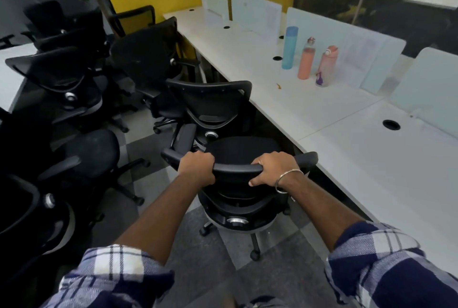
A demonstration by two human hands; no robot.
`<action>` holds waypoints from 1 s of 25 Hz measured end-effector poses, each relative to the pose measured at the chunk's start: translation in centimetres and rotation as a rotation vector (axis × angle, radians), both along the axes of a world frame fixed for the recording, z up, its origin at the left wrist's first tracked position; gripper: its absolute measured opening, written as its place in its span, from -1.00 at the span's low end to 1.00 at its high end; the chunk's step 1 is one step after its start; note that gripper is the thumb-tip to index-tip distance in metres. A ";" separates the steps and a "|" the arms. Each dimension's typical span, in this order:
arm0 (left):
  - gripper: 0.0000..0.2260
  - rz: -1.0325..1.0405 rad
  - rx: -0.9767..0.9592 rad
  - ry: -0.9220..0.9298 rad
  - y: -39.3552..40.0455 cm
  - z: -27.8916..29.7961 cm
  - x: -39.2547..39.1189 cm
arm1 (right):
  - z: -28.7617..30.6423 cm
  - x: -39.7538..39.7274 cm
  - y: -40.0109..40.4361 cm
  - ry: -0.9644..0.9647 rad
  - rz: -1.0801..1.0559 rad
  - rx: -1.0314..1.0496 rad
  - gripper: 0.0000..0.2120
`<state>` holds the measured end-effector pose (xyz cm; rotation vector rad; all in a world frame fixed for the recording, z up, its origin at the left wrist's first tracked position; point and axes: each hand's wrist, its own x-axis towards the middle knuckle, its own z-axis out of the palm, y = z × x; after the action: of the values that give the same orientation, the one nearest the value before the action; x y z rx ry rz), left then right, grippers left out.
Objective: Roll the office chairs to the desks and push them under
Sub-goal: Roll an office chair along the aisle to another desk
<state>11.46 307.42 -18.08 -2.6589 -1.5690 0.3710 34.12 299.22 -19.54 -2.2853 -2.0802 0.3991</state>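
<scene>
1. Left hand [197, 167] and right hand [272, 167]: both sets of fingers are curled over the top rail of the held chair's [244, 149] backrest, gripping it, thumbs tucked beneath. Judged sound practice: keep the hands level and spread on the rail so that the push runs straight.
2. Held chair: it stands just beside the near edge of the desk [371, 159], its seat seemingly aimed along that edge and not yet under the top; its right rail end appears to overlap the desk edge, though contact cannot be told. It probably needs a turn toward the desk before it is pushed in.
3. Castors [254, 255] (on the floor, below the desk edge): roll slowly, for they may swivel off line.
4. Second chair [210, 107]: close ahead of the held chair, also against the desk edge; leave a gap so that armrests do not catch.
5. Three bottles [309, 60]: upright on the desk, farther along and well back from its near edge; a hard knock to the desk could probably topple them.
6. Other chairs [67, 79]: clustered away from the desk, across the aisle, yet to be moved.
</scene>
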 end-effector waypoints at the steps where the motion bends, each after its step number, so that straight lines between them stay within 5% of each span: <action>1: -0.72 -0.003 0.019 -0.005 -0.3 -0.3 -0.1 | 0.1 -0.1 -0.1 -0.001 0.002 0.002 -0.51; 15: -0.83 0.068 0.119 -0.063 -8.4 -1.1 -0.5 | -0.4 -0.5 -6.5 0.043 0.045 0.096 -0.55; 25: -0.85 0.080 0.174 -0.251 -23.2 -3.1 3.9 | -0.3 5.8 -17.3 0.015 0.124 0.080 -0.46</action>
<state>15.32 284.24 -21.21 -2.5956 -1.6877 -0.0990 39.90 281.87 -19.80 -2.1105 -2.1953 0.3297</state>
